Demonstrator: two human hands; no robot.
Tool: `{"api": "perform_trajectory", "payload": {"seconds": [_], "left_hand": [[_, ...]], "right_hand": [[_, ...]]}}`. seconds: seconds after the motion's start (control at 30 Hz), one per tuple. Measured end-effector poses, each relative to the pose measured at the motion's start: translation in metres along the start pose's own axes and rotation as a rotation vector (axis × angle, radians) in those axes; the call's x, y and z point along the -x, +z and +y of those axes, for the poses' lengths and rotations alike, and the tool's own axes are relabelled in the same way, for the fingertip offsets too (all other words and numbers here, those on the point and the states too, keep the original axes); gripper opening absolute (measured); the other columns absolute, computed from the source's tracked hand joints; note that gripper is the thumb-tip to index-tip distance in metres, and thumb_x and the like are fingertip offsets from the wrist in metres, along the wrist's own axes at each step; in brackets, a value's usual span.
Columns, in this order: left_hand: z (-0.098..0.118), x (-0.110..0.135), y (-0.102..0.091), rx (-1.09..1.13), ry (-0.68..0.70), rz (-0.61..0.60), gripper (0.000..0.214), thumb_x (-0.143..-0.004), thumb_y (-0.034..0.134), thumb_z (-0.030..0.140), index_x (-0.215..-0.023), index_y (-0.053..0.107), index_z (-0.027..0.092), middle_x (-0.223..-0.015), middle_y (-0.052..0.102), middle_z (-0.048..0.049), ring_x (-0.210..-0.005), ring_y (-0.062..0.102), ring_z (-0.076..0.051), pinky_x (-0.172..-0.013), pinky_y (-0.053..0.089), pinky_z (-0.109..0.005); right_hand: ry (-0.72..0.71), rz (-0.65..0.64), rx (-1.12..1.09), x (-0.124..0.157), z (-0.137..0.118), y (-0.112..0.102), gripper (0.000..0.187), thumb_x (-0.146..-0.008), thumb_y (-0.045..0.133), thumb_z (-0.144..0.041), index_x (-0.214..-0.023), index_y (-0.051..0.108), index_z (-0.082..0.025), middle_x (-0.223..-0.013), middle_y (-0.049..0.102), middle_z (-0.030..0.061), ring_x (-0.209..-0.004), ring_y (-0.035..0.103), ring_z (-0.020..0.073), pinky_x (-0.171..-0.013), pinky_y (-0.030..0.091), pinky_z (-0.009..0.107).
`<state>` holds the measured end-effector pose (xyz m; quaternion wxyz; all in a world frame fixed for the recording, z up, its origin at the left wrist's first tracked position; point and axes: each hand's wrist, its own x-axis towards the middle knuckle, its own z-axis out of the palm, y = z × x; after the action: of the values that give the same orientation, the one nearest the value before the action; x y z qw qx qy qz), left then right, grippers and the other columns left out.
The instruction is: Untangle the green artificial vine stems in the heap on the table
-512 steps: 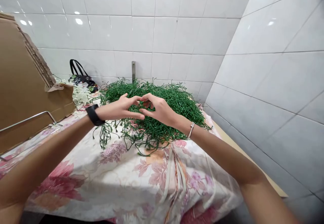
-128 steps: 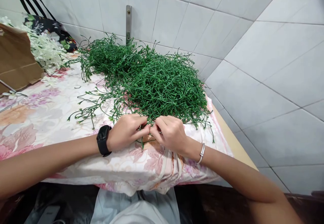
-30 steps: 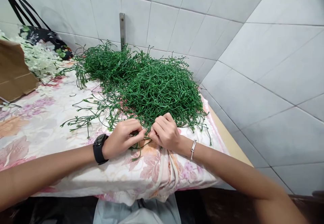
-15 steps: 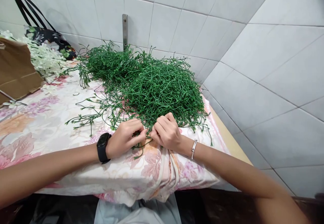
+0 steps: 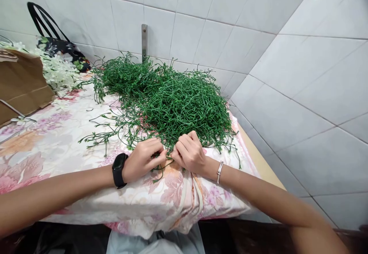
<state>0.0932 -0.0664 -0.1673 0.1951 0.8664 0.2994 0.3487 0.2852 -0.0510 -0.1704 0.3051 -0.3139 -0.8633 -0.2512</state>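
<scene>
A big tangled heap of thin green plastic flower stems (image 5: 186, 100) lies on the cloth in front of me. My left hand (image 5: 146, 158), with a black band watch on its wrist, is closed in a pinch at the near edge of the heap. Close by on the right, my right hand (image 5: 190, 152) is curled into a fist, its fingertips almost meeting the left ones. A green stem (image 5: 159, 176) hangs below the left fingers and runs up between both hands. The exact grip is partly hidden by the fingers.
A flowered tablecloth (image 5: 57, 139) covers the table. To the left are a brown paper package (image 5: 23, 85), white artificial flowers (image 5: 61, 72) and a black floral bag (image 5: 61, 49). Tiled walls rise behind and on the right, with a metal bracket (image 5: 144, 41) at the back.
The whole view has shifted slightly, so things sit a little lower and further right. Both hands stay close together, with hardly any change in their grip.
</scene>
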Motion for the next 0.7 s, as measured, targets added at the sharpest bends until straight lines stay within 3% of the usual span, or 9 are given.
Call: {"api": "perform_trajectory", "payload": {"seconds": [0.13, 0.27, 0.4, 0.7], "left_hand": [[0.001, 0.003, -0.005, 0.002, -0.042, 0.055, 0.027, -0.084, 0.039, 0.017, -0.057, 0.038, 0.015, -0.056, 0.035, 0.0022, -0.056, 0.032, -0.009, -0.054, 0.026, -0.023], [0.002, 0.000, -0.007, 0.073, -0.099, 0.024, 0.023, -0.085, 0.041, 0.022, -0.063, 0.045, 0.014, -0.061, 0.044, 0.0010, -0.060, 0.039, -0.009, -0.060, 0.031, -0.023], [0.002, -0.005, -0.009, 0.134, -0.154, 0.030, 0.024, -0.085, 0.042, 0.027, -0.065, 0.048, 0.015, -0.063, 0.047, 0.0008, -0.062, 0.042, -0.009, -0.062, 0.033, -0.024], [-0.010, -0.012, -0.023, 0.346, -0.301, 0.158, 0.027, -0.084, 0.042, 0.035, -0.072, 0.053, 0.015, -0.070, 0.052, -0.0004, -0.067, 0.047, -0.010, -0.061, 0.036, -0.022]], "right_hand": [[0.227, -0.042, -0.064, 0.006, 0.013, -0.001, 0.024, -0.080, 0.038, -0.013, -0.056, 0.035, -0.017, -0.053, 0.035, -0.0031, -0.054, 0.029, 0.0086, -0.060, 0.025, 0.027], [0.164, -0.076, -0.118, 0.005, 0.016, -0.002, 0.019, -0.080, 0.038, -0.014, -0.060, 0.039, -0.016, -0.056, 0.038, -0.0020, -0.057, 0.034, 0.0093, -0.062, 0.026, 0.028], [0.193, -0.031, -0.156, 0.001, 0.012, -0.005, 0.013, -0.077, 0.043, -0.015, -0.065, 0.043, -0.016, -0.062, 0.046, -0.0006, -0.062, 0.042, 0.0101, -0.064, 0.027, 0.029], [0.271, 0.033, -0.236, 0.000, 0.013, -0.004, 0.004, -0.074, 0.049, -0.015, -0.077, 0.047, -0.016, -0.070, 0.054, 0.0008, -0.069, 0.050, 0.0121, -0.067, 0.031, 0.029]]}}
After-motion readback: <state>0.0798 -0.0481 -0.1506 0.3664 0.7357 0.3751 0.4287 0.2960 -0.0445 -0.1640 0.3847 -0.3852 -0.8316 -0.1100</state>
